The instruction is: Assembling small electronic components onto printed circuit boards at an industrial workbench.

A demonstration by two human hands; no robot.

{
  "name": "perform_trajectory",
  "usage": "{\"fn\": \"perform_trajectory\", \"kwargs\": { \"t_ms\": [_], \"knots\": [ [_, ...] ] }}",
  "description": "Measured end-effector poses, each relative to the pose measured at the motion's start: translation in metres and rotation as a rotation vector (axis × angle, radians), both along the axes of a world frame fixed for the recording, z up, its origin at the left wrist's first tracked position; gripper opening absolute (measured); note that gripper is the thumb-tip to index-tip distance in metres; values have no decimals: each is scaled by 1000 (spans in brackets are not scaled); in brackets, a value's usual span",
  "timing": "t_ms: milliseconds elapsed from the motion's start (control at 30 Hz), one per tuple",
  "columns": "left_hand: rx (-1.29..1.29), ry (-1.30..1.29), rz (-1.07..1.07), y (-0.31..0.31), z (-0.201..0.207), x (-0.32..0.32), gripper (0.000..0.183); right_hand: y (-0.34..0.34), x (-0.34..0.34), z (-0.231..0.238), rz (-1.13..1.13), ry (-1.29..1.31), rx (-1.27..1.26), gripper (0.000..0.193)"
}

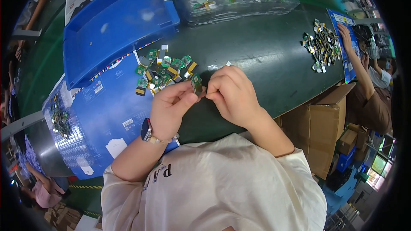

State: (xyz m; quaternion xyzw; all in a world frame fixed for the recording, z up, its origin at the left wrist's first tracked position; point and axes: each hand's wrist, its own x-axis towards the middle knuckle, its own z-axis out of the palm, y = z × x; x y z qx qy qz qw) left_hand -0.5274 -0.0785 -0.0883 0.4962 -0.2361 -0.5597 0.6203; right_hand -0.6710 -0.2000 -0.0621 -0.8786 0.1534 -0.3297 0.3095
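Observation:
My left hand [172, 102], with a watch [146, 129] and a bracelet at its wrist, pinches a small green circuit board [196, 81] between thumb and fingers. Close beside it, my right hand [234, 96] has thumb and forefinger pressed together at the board's lower end. Whatever those fingertips grip is too small to make out. Just beyond my left hand lies a loose pile of similar circuit boards [165, 65], some with gold and black parts. Two small pale scraps, one a white piece [228, 63], rest on the dark table past my right hand.
A blue plastic tray [120, 28] stands at the far left on blue printed sheets [107, 124]. Clear plastic trays [239, 10] of boards are stacked at the back. Another board heap [322, 47] lies right, near another person's hand [345, 36]. A cardboard box [314, 128] stands below the table's edge.

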Motion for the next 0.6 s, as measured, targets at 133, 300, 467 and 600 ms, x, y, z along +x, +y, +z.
{"fn": "perform_trajectory", "kwargs": {
  "t_ms": [133,300,467,600],
  "knots": [
    [-19,151,85,-2,0,2,28,-2,-2,2,-4,-63,60,17],
    [-67,216,121,-1,-2,3,28,-42,-6,-2,-4,346,60,11],
    [-57,247,130,-2,-4,3,27,-49,3,-7,-96,472,-24,9],
    [-71,254,134,0,-2,4,27,-51,7,-4,-76,538,-55,13]
  ]
}}
